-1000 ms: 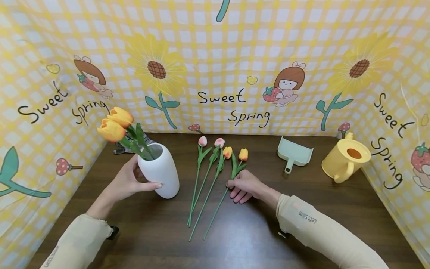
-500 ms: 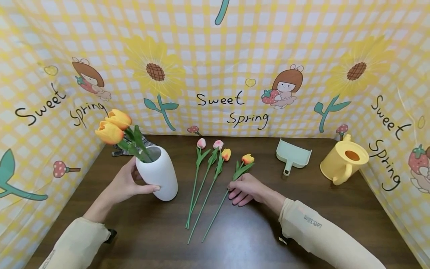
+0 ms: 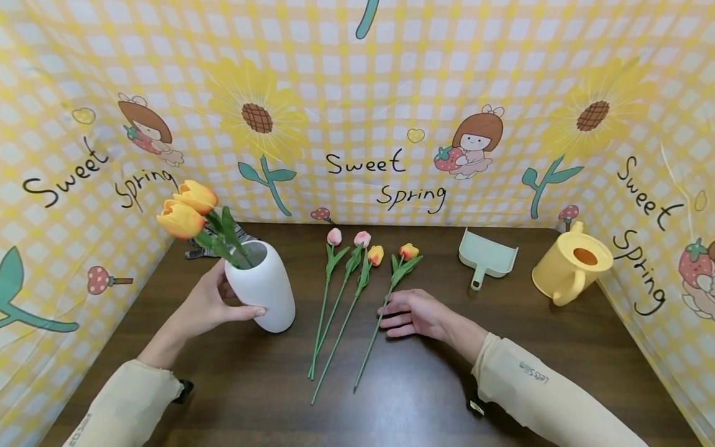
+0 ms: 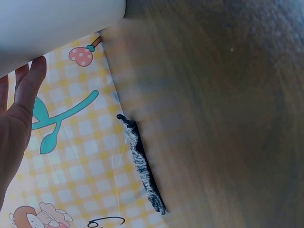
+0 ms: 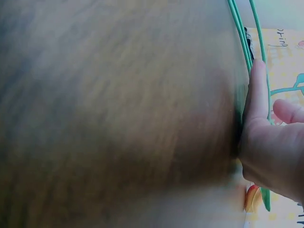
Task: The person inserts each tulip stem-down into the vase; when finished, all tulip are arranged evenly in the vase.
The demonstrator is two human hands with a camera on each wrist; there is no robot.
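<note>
In the head view my left hand (image 3: 209, 307) grips the white vase (image 3: 268, 292) around its side, thumb on the near face, and the vase leans left. Two large orange-yellow tulips (image 3: 187, 208) stand in it. Four fingers of my right hand (image 3: 416, 315) reach under and past the green stem of a small orange tulip (image 3: 380, 320), with the thumb close by; the thumb's contact is unclear. In the right wrist view that stem (image 5: 265, 71) runs between fingers and thumb. Beside it lie another orange tulip (image 3: 356, 298) and two pink tulips (image 3: 329, 279), their stems converging toward me.
A pale green dustpan (image 3: 487, 257) lies at the back right, beside a yellow watering can (image 3: 572, 267). Behind the vase, a grey-black striped cloth item (image 3: 198, 251) lies near the left edge. Checked fabric walls (image 3: 357, 112) close in the brown table (image 3: 257, 397) on three sides.
My right hand has turned, its fingers now more spread. The tulip at that hand has swung, its stem's lower end going right. My left hand and the vase have stayed nearly still.
</note>
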